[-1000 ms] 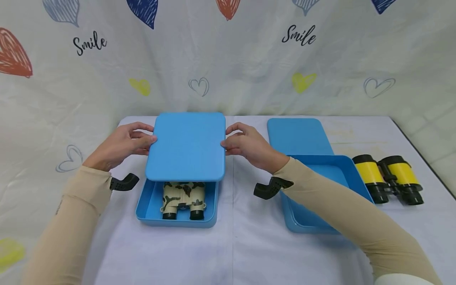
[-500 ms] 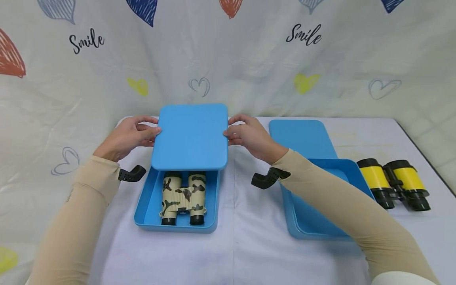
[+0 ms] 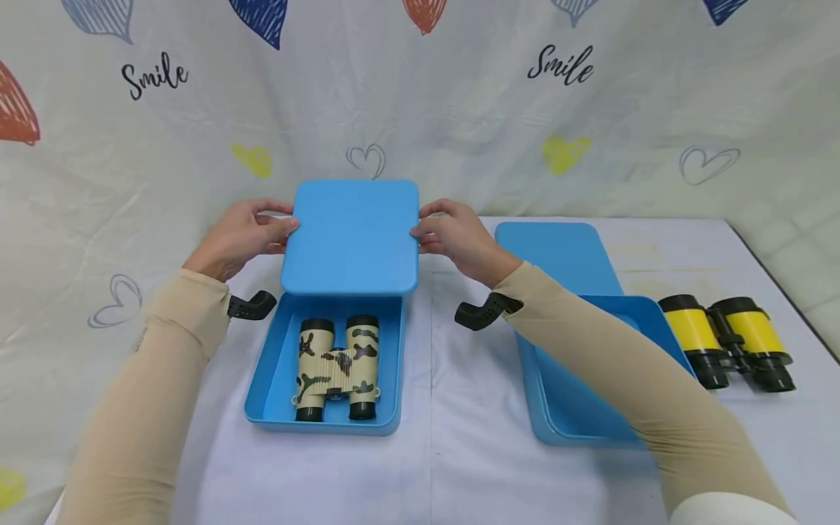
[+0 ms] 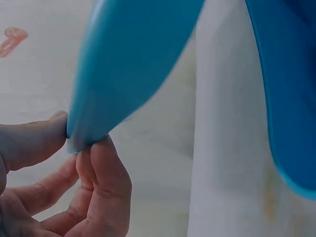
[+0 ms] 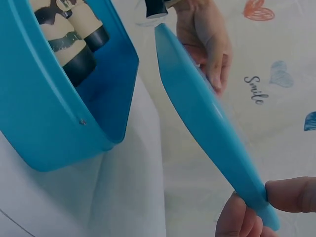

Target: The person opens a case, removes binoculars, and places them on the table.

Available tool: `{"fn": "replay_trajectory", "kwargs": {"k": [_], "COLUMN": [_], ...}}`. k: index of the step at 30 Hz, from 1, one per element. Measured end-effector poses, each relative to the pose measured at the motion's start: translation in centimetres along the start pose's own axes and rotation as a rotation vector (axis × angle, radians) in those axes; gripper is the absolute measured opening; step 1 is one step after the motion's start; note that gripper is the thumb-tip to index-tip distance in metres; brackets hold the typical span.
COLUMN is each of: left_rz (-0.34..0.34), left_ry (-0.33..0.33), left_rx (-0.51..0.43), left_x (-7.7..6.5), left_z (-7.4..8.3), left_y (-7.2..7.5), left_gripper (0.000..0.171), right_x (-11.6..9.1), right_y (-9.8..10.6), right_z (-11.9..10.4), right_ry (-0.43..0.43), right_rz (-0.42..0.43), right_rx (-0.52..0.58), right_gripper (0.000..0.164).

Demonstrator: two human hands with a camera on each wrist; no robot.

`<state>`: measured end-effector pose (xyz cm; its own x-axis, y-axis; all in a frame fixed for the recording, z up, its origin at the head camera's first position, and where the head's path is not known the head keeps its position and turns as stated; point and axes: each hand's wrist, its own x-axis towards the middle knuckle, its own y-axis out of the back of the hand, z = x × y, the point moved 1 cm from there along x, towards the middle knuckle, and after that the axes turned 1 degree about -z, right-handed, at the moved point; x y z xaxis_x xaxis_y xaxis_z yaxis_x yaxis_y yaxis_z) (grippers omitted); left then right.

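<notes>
Between both hands a blue lid (image 3: 351, 237) is held up, tilted, above the far end of a blue box (image 3: 262, 397). My left hand (image 3: 246, 233) pinches the lid's left edge between thumb and fingers, which the left wrist view shows closely. On the opposite edge my right hand (image 3: 458, 240) pinches the lid the same way; its thumb (image 5: 291, 193) lies on the lid's outer face in the right wrist view. Inside the box lie camouflage-patterned binoculars (image 3: 337, 368) with black ends, in full view. The lid is apart from the box in the right wrist view.
A second blue box (image 3: 551, 419) stands to the right, partly hidden under the right sleeve. Behind it lies another blue lid (image 3: 558, 255). Yellow and black binoculars (image 3: 728, 343) rest beside that box on the white-covered table (image 3: 433, 474). A printed backdrop hangs behind.
Both hands have raised the lid and moved it away toward the backdrop. The camouflage binoculars, half covered before, now show whole.
</notes>
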<state>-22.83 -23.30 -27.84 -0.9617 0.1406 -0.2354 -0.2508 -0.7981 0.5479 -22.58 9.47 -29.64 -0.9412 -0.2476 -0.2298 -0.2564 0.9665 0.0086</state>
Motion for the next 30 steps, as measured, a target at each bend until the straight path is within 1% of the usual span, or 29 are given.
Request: {"fn": "replay_trajectory", "kwargs": {"k": [5,8,15,22,30], "left_rz": [0.016,0.014,0.006,0.008,0.001], "left_ry": [0.015,0.025,0.025,0.043,0.054], "left_rx": [0.007,-0.002,-0.029,-0.06,-0.044], "left_x": [0.7,1.1,2.3,3.5,4.9], "left_z": [-0.1,-0.1,0.1,-0.3,-1.2], "left_y": [0.0,0.0,0.2,-0.6,-1.4], "left_gripper": [0.065,0.065,0.06,0.055,0.055], "right_x": [1.2,1.9,3.1,4.2,5.3], "right_y": [-0.1,0.0,0.3,0.7,1.0], "right_z": [0.1,0.1,0.4,1.3,2.3], "right_ry": [0.001,-0.003,-0.022,-0.052,-0.076], "right_rz": [0.022,0.034,0.054,0.074,0.083], "right_rx": [-0.019,-0.027,-0.028,-0.067,-0.098], "right_gripper": [0.035,0.035,0.037,0.04,0.041]}}
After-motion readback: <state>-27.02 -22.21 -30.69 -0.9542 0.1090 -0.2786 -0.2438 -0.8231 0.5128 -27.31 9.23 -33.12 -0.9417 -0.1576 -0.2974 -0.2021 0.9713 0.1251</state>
